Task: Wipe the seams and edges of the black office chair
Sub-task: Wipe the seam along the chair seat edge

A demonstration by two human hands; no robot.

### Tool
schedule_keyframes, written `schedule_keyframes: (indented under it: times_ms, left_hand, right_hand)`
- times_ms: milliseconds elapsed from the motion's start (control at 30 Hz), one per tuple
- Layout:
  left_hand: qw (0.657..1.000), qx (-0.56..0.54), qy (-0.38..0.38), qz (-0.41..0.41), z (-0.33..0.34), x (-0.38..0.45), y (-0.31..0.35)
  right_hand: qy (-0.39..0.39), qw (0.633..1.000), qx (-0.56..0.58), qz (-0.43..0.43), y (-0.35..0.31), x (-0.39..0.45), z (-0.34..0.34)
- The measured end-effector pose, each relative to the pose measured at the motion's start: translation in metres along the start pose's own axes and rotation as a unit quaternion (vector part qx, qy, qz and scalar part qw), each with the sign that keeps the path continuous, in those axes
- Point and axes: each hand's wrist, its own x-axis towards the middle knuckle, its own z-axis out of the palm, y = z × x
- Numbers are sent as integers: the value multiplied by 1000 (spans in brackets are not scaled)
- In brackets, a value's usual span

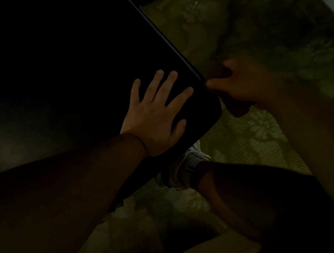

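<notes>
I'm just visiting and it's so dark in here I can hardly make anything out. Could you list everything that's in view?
chair: one, black, fills the upper left; its piped edge runs diagonally down to a rounded corner at centre.
carpet: one, greenish with a pale flower pattern, under and right of the chair.
shoe: one, pale, on the carpet below the chair corner.
cloth: seemingly one, dark, bunched in the right hand; too dim to be sure.
left hand: fingers spread flat on the chair near its corner.
right hand: fingers curled, pressed against the chair edge.
</notes>
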Motion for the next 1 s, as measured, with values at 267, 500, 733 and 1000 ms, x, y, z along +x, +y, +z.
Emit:
schedule_keyframes:
  times_ms: [267, 500, 733, 1000]
  left_hand:
    - [1000, 2, 0, 21, -1, -8, -3]
    - [1000, 16, 0, 25, -1, -12, -5]
    - [999, -37, 13, 14, 0, -13, -7]
    - [974, -169, 96, -116, -4, 6, 5]
  right_hand:
    - [-15, 1000, 5, -3, -1, -1, 3]
    - [-27, 999, -16, -21, -4, -3, 5]
    - [-32, 999, -22, -24, -4, -2, 5]
    - [-7, 999, -39, -37, -4, 0, 11]
